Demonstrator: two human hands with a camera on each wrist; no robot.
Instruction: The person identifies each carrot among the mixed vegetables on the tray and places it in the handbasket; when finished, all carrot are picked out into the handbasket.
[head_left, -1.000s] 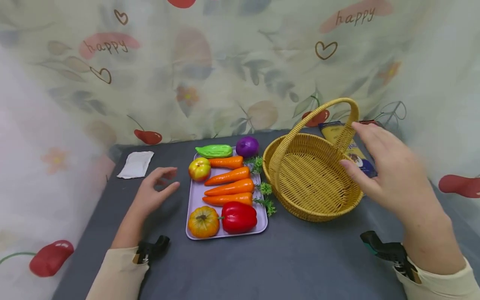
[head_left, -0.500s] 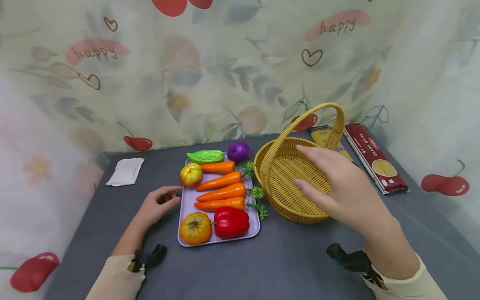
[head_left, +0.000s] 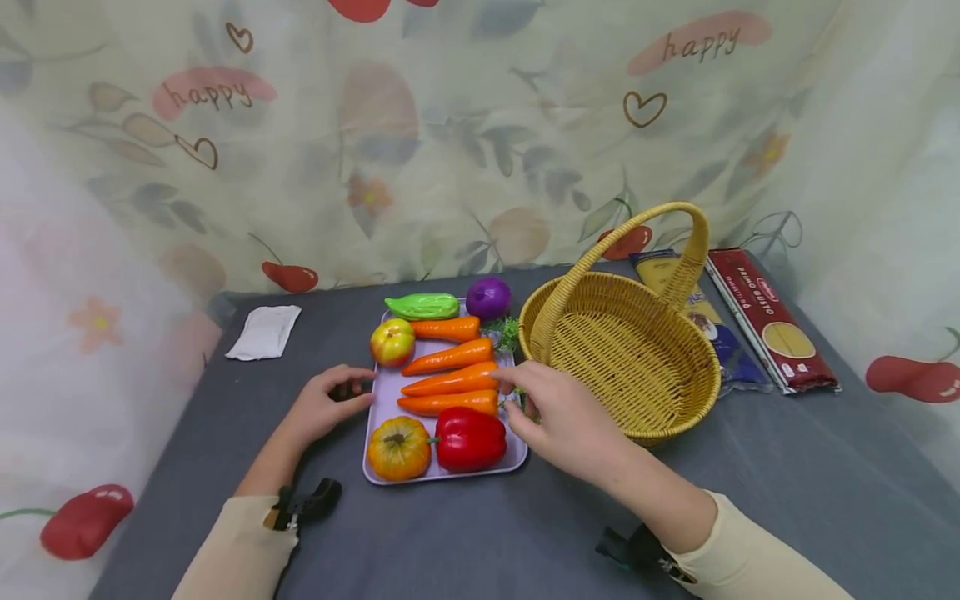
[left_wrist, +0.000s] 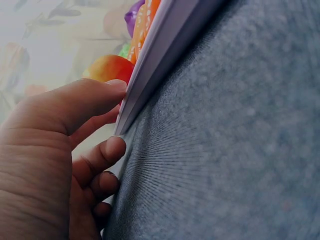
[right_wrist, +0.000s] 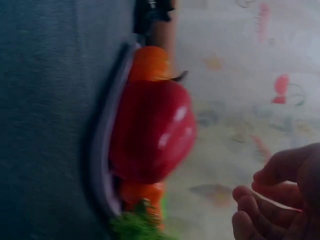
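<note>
My left hand [head_left: 322,408] is at the left side of a lilac tray [head_left: 386,390], thumb and fingertips right at its rim. In the left wrist view the thumb [left_wrist: 95,95] lies along the tray's edge. Above the tray's right edge my right hand [head_left: 570,421] hovers, fingers loosely bent with nothing between them, covering some carrot leaves. The tray bears several orange carrots [head_left: 450,380], a red bell pepper [head_left: 471,439], a small pumpkin [head_left: 399,450], a red-yellow fruit [head_left: 392,342], a green bumpy vegetable [head_left: 423,306] and a purple onion-like vegetable [head_left: 488,298].
A woven basket [head_left: 626,354] with a tall handle stands just right of the tray. Behind it lie a yellow-blue packet [head_left: 731,354] and a dark red spaghetti packet [head_left: 776,325]. A white packet [head_left: 264,332] lies back left, and a patterned curtain [head_left: 450,167] hangs behind the table.
My right hand has come left and down from beside the basket to the tray's right edge. My left hand has moved right to the tray's left rim. Tray and basket stay put.
</note>
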